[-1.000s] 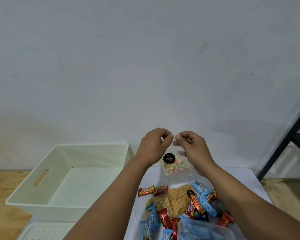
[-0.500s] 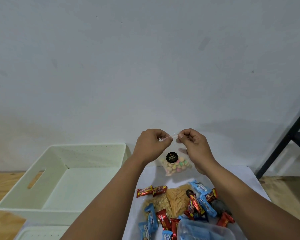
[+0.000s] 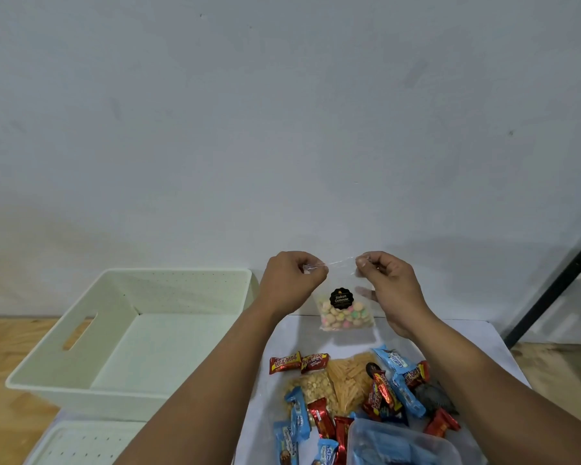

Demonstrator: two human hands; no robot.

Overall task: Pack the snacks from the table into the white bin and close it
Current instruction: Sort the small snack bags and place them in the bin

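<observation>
A clear bag of pastel biscuits [image 3: 344,313] with a black round label hangs in the air above the white table [image 3: 477,333]. My left hand [image 3: 291,283] pinches its top left corner and my right hand [image 3: 388,286] pinches its top right corner, the top edge stretched between them. The white bin [image 3: 81,394] stands open and empty at the left. Its perforated lid [image 3: 78,444] lies flat in front of it. Several red, blue and clear snack packets [image 3: 346,384] lie heaped on the table below my arms.
A clear plastic tub [image 3: 403,444] with blue packets sits at the bottom edge. A black metal frame [image 3: 560,283] leans at the far right. A wooden surface [image 3: 0,364] shows left of the bin, and a white wall stands close behind.
My hands have moved apart along the bag's top edge, from nearly touching to its two corners. The bag now hangs spread out between them.
</observation>
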